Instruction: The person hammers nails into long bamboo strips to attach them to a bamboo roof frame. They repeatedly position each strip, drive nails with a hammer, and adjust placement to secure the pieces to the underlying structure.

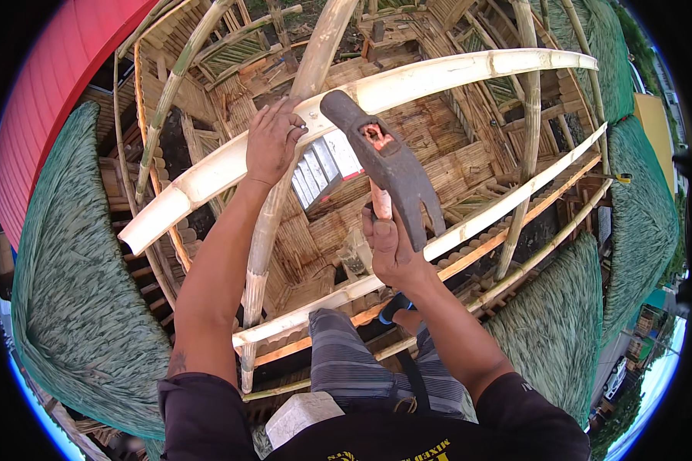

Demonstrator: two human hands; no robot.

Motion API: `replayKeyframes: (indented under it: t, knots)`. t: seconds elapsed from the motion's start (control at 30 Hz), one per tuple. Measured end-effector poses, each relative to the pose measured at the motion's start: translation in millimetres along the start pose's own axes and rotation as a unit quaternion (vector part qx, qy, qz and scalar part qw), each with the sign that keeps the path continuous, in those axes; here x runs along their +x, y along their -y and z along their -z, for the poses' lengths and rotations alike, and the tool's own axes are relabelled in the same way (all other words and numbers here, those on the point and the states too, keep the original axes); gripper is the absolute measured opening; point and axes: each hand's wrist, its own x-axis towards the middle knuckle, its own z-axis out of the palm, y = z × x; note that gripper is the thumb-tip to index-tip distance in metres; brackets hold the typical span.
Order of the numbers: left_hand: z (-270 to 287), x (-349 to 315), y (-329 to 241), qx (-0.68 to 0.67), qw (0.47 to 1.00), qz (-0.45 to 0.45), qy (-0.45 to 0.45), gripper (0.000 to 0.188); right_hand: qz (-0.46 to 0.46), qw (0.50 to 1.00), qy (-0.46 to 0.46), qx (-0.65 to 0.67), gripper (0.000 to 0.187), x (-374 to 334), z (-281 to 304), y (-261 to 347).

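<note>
A long split-bamboo strip (446, 73) runs across in front of me, its pale inner side facing up, crossing a thick upright pole (315, 65). On the strip near that crossing rests my left hand (269, 146). Its thumb and fingers pinch a small nail (303, 127) against the bamboo. My right hand (396, 250) is closed round the handle of a claw hammer (384, 165). The dark, worn hammer head is raised to the right of the nail and apart from it, claw toward me. Most of the handle is hidden by the head and my hand.
A second bamboo strip (515, 201) passes just above my legs. More uprights, such as a bamboo pole (529, 115), rise around the frame. Below lies a slatted bamboo floor (430, 173). Green-netted thatch (77, 269) and a red roof (61, 92) flank it. A white block (304, 415) is beside me.
</note>
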Motion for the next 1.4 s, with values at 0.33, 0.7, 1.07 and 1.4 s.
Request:
replayKeyframes:
  t: [0.33,0.7,1.07,1.4]
  knots:
    - [2.8,3.6,1.6,0.014,1.000,-0.020,-0.012,0.017,-0.045,0.993,0.003,-0.107,0.021,20.1,-30.5,-15.4]
    - [37.3,2.9,31.1,0.182,0.961,0.151,0.142,0.039,-0.096,0.993,-0.013,0.072,0.052,5.1,-48.6,-19.9]
    - [34.2,-1.1,36.3,0.167,0.970,0.133,0.113,0.037,-0.209,0.963,0.020,-0.168,0.047,24.2,-66.0,-12.1]
    - [32.6,1.0,36.6,0.167,0.972,0.128,0.105,0.035,-0.189,0.973,-0.035,-0.128,0.046,26.6,-73.1,-19.1]
